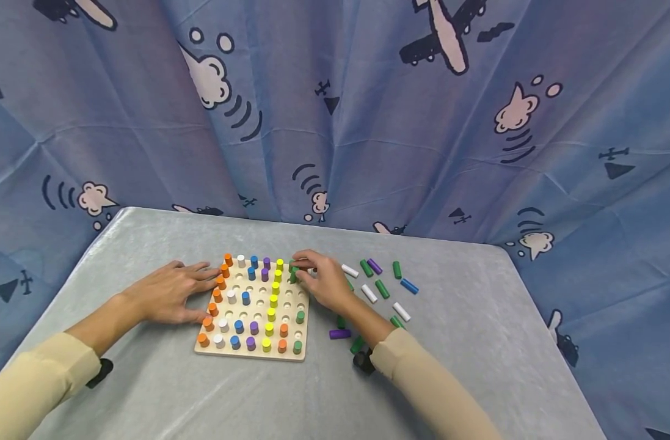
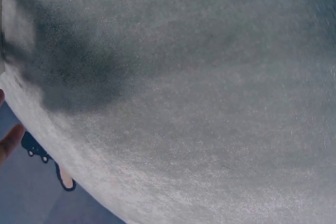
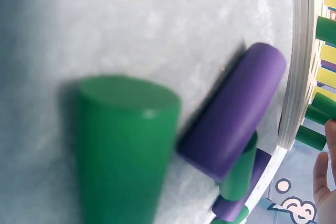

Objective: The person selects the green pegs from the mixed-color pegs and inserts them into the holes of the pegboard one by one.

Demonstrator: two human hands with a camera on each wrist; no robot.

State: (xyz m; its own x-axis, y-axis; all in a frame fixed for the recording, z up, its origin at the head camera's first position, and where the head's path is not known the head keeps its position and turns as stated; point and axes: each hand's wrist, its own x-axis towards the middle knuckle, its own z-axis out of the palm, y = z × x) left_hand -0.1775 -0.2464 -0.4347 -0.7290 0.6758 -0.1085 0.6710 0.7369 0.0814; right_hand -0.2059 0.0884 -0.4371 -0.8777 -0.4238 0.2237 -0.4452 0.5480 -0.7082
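Observation:
A pale wooden pegboard [image 1: 247, 354] lies on the table, with columns of coloured pegs standing in its holes. The left column holds orange pegs [image 1: 217, 296]; a yellow column [image 1: 273, 300] stands right of the middle. My left hand [image 1: 167, 292] rests at the board's left edge, fingers spread and thumb near the front orange pegs. At the far right corner, my right hand [image 1: 328, 284] pinches a green peg [image 1: 293, 275] over the right column. Part of that corner is hidden by the fingers. In the left wrist view only fingertips [image 2: 10, 142] show at the edge.
Loose green, white, purple and blue pegs lie right of the board, such as a white peg [image 1: 402, 311] and a blue peg [image 1: 409, 286]. A purple peg [image 3: 239, 108] and a green peg [image 3: 126, 150] lie close below the right wrist. A patterned blue curtain [image 1: 367, 171] hangs behind.

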